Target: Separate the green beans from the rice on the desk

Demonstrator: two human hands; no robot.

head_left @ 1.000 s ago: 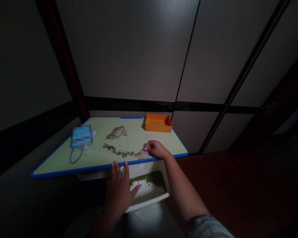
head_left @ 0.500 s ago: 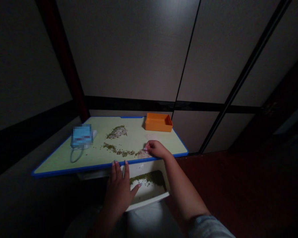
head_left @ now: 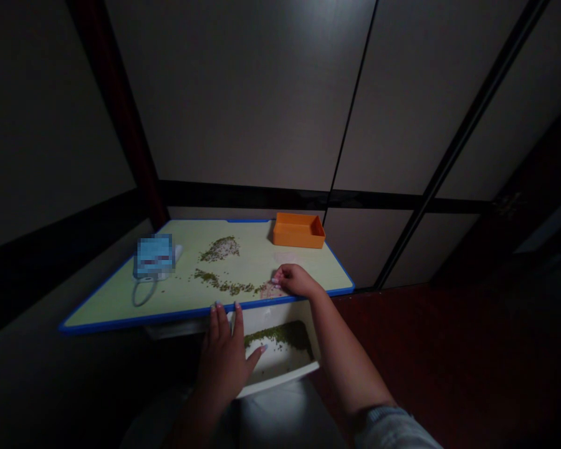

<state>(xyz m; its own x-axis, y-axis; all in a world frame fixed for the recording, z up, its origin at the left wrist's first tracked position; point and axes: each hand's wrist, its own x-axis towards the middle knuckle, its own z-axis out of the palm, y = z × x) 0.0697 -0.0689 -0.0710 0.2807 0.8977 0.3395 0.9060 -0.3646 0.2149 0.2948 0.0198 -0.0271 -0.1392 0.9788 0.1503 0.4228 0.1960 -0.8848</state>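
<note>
My right hand point(head_left: 294, 279) is low over the table near its front edge, fingers pinched together; what sits between the fingertips is too small to make out. Under and beside it lies a thin patch of small pinkish grains point(head_left: 267, 290). A curved band of small green beans point(head_left: 231, 287) runs leftward from there. My left hand point(head_left: 227, 352) has its fingers spread, the tips at the table's front edge and the thumb over a white drawer-like bin point(head_left: 278, 378). Inside this bin a heap of green beans point(head_left: 290, 335) lies toward the back right.
The pale yellow table point(head_left: 182, 305) has a blue rim. At its back right corner stands an orange box point(head_left: 299, 237). A mixed pile of grains point(head_left: 220, 249) lies mid-table. On the left is a blurred-out device point(head_left: 154, 255) with a cord loop point(head_left: 144, 293). Cabinet panels point(head_left: 243, 112) rise behind.
Almost nothing differs. My right hand's pinched fingers have shifted very slightly over the pinkish grains; my left hand stays in place.
</note>
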